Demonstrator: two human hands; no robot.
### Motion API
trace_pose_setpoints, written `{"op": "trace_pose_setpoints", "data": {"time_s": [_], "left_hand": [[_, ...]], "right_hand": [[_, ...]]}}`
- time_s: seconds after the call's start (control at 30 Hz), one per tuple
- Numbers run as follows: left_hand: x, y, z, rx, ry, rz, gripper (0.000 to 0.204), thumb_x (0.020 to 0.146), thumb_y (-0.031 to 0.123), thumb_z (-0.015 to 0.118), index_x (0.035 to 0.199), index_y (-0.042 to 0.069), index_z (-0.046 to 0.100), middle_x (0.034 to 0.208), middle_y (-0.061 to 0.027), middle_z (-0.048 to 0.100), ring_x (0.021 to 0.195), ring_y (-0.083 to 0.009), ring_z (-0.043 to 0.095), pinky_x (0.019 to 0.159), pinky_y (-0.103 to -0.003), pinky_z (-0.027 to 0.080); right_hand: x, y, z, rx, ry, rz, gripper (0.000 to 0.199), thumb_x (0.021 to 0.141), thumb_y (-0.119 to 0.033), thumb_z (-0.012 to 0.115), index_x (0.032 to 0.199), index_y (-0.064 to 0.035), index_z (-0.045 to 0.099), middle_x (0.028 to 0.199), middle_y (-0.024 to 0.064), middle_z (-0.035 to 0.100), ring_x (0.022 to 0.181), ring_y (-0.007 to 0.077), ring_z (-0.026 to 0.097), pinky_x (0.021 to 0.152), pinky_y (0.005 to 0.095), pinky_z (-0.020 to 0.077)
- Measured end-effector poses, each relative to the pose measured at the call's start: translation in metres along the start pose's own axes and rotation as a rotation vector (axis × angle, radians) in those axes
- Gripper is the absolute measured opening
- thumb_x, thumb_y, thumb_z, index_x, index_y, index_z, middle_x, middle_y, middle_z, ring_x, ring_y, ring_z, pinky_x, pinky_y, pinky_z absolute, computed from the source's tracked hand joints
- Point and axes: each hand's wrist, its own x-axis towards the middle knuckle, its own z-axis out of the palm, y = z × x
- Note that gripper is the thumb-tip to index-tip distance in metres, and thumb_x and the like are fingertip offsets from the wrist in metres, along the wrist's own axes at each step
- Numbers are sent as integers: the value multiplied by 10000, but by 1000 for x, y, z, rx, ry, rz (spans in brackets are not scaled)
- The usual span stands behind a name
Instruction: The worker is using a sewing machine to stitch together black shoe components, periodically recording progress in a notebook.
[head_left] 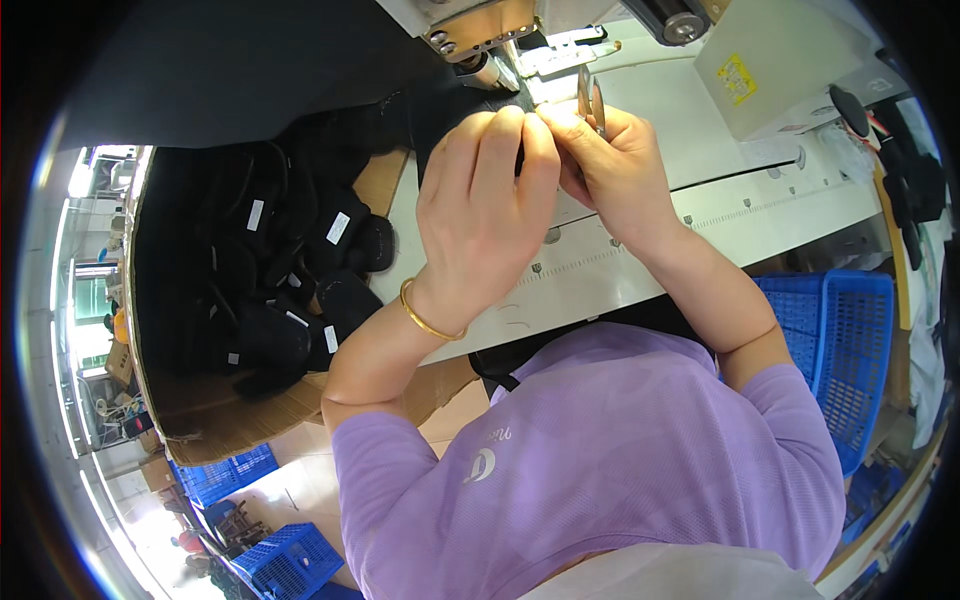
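My left hand (485, 195) is closed, its fingers curled over a black fabric piece (433, 100) beside the sewing machine's presser foot (489, 72). Most of what it grips is hidden under the fingers. Close against it, my right hand (622, 170) has thumb and forefinger pinched near the left fingertips. A pair of small thread snips (597, 103) is held in that right hand, blades pointing up and away from me. Whether the right fingertips also pinch the fabric, I cannot tell. The sewing machine's head (485, 28) stands just beyond both hands.
Left of the white sewing table (840, 200), a cardboard box (225, 438) holds several black padded pieces with white labels. A blue crate (855, 370) stands at the right. More blue crates (288, 560) sit on the floor at lower left. A light box-shaped housing (780, 70) rises at the table's far right.
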Motion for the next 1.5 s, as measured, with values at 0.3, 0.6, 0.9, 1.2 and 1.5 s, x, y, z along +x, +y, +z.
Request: {"op": "trace_pose_setpoints", "data": {"time_s": [0.3, 0.6, 0.9, 1.2, 1.5], "left_hand": [[1, -9, 13, -13, 7, -19, 290, 675, 100, 682, 923, 7, 565, 957, -116, 571, 884, -251, 591, 681, -337, 521], [-13, -11, 10, 101, 77, -165, 408, 666, 48, 699, 1058, 48, 586, 1026, -84, 580, 916, -290, 557, 790, -401, 393], [-17, -33, 12, 104, 80, 4, 335, 704, 110, 677, 1029, 72, 602, 1013, -79, 584, 934, -240, 601, 767, -385, 483], [-46, -63, -10, -1571, -773, -1324, 293, 803, 124, 719, 1026, -53, 650, 870, -35, 677, 745, -63, 614, 670, -205, 480], [-54, -57, 7, -1669, -1009, -1227, 378, 821, 132, 669, 1148, -51, 620, 988, -76, 687, 880, -104, 639, 794, -220, 493]], "right_hand": [[1, -3, -1, -32, -11, 13, 375, 978, -241, 556, 661, -46, 601, 567, 26, 614, 441, 23, 406, 409, 210, 298], [-2, 6, -6, -37, -44, -32, 291, 1009, -236, 494, 886, -3, 619, 692, 58, 650, 514, 60, 530, 468, 204, 415], [-16, -8, -16, -284, -278, 105, 281, 1002, -269, 476, 1010, -20, 604, 770, 54, 651, 623, 81, 603, 556, 256, 471], [-19, 43, -40, -941, -209, -419, 250, 906, -216, 660, 961, 26, 626, 824, 125, 621, 706, 254, 612, 638, 335, 480], [-13, 44, -54, -926, -364, -541, 276, 855, -282, 705, 888, -17, 633, 756, 95, 600, 618, 256, 601, 551, 338, 475]]}}
